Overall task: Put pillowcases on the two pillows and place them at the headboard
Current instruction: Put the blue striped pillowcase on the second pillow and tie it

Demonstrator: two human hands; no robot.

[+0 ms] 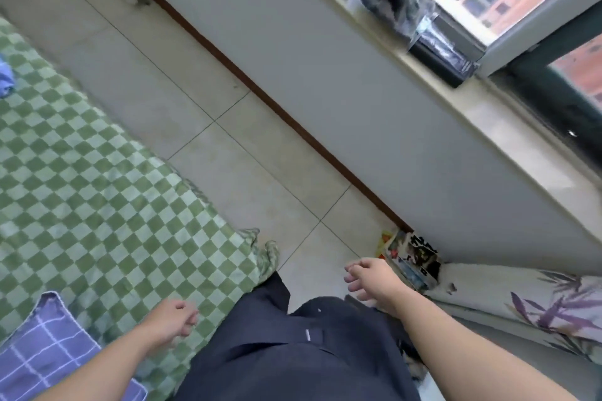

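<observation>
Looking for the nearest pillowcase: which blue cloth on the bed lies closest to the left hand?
The blue plaid cloth beside the left hand; the plain blue cloth lies far up the bed.

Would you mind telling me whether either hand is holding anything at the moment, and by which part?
Nothing is held: the left hand and right hand both hang loosely curled and empty.

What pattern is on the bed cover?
A green and pale checkerboard on the bed cover, shown in the head view, the only one.
</observation>
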